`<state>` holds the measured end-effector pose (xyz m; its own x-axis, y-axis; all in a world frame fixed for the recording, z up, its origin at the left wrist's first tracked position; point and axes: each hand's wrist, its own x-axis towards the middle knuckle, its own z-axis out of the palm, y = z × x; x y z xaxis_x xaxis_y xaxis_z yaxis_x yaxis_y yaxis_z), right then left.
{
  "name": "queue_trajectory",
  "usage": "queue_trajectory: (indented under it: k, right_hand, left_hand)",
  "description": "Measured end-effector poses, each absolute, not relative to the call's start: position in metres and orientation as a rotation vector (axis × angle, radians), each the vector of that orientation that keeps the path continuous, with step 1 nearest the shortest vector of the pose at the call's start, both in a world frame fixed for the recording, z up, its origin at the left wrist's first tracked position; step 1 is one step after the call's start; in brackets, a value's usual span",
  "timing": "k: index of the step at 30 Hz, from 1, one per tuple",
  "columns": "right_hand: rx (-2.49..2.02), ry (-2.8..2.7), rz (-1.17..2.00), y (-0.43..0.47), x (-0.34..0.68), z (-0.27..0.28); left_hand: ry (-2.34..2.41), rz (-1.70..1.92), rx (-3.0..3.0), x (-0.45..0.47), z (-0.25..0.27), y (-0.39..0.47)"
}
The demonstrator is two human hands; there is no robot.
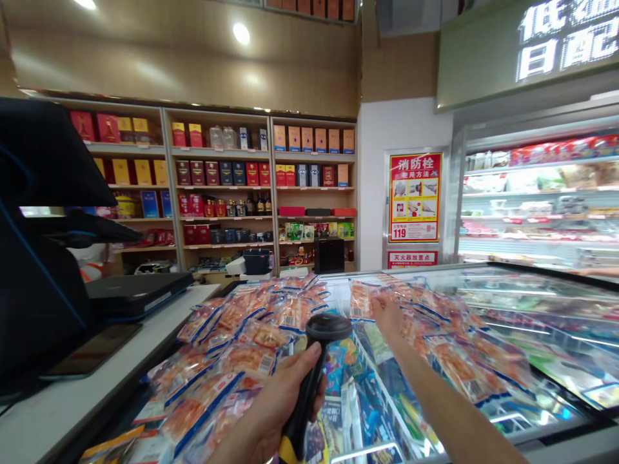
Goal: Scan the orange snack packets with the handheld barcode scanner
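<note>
Wall shelves (pixel 269 154) of boxed goods stood at the back of the shop. In front of them lay a wide glass-topped freezer (pixel 464 274), with coloured bags visible through the glass. To the person's left ran a white counter (pixel 109 380), bearing a dark screen (pixel 53 154) and a flat phone (pixel 99 348). Over the freezer top lay many clear, blue-edged packets of orange-pink food, heaped to the left and overlapping to the right.

The left hand (pixel 290 380) held a black and yellow scanner (pixel 307 393), head uppermost, above the gap between the two groups. Its fingers were wrapped round the handle, the thumb resting along the near side. The right hand (pixel 385 312) was at the far part of the freezer top, beyond the scanner head; its fingers, somewhat blurred, appeared to pinch the right edge of one packet (pixel 362 296). Whether that packet was clear of those beneath could not be told.

Smallest of all, a barcode (pixel 356 312) showed low on this packet, away from the fingers. Good handling, in the onlooker's judgement, called for a grip on the edge alone, the film drawn smooth, and the scanner head squarely facing the code without glare.
</note>
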<state>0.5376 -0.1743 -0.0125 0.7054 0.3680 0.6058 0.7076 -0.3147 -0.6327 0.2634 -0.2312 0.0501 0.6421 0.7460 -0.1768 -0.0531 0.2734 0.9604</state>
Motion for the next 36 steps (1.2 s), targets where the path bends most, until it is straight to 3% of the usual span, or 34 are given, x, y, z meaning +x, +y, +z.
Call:
queue_trajectory:
  k: [6, 13, 18, 30, 33, 36]
  right_hand:
    - [-2.22, -0.837, -0.409, -0.181, 0.553, -0.025]
    - [-2.157, -0.978, -0.866, -0.187, 0.548, -0.038]
    - [-2.224, -1.38, -0.83, -0.189, 0.54, -0.055]
    - [-2.246, -1.369, -0.847, -0.202, 0.57, -0.056]
    - [-2.131, -1.37, -0.672, -0.189, 0.536, -0.049]
    - [-1.991, -1.483, -0.26, -0.165, 0.49, -0.046]
  left_hand:
    - [0.758, 0.67, 1.186, 0.267, 0.044, -0.226]
    - [0.745, 0.642, 1.168, 0.268, 0.039, -0.218]
    - [0.746, 0.623, 1.169, 0.271, 0.032, -0.21]
    - [0.871, 0.693, 1.085, 0.256, 0.036, -0.208]
    - [0.914, 0.7, 1.058, 0.242, 0.042, -0.207]
    - [0.902, 0.756, 1.065, 0.228, 0.045, -0.209]
